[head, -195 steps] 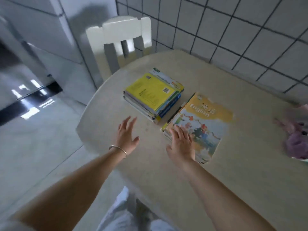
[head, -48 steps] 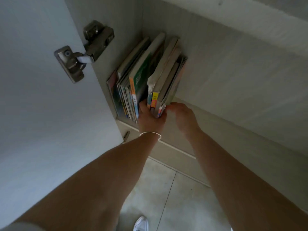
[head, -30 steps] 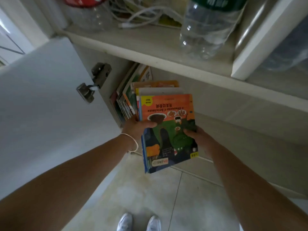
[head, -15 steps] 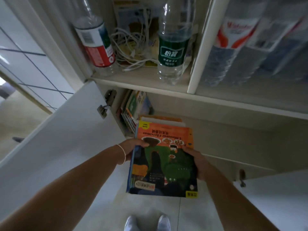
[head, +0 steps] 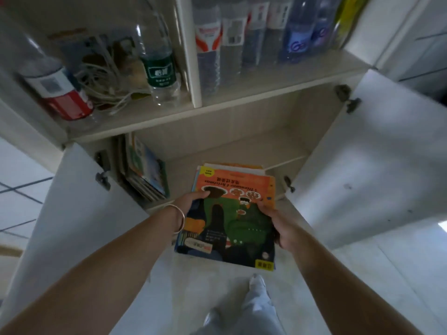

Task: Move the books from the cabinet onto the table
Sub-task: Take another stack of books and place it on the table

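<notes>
Stack of books (head: 232, 213) held flat in front of the open cabinet (head: 242, 131), above the floor. Top cover orange and green; title reads upside down, too blurred to make out. Long axis runs away from the person, title end toward the cabinet. Left hand (head: 191, 201) fingers clamp the left edge, right hand (head: 273, 221) the right. More books (head: 145, 170) stand upright at lower shelf left. Green-label bottle (head: 159, 66) above, label unreadable.

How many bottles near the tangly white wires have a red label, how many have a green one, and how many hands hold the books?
Red-label bottle: 1
Green-label bottle: 1
Hands on the stack of books: 2, left hand and right hand
Total: 4
</notes>
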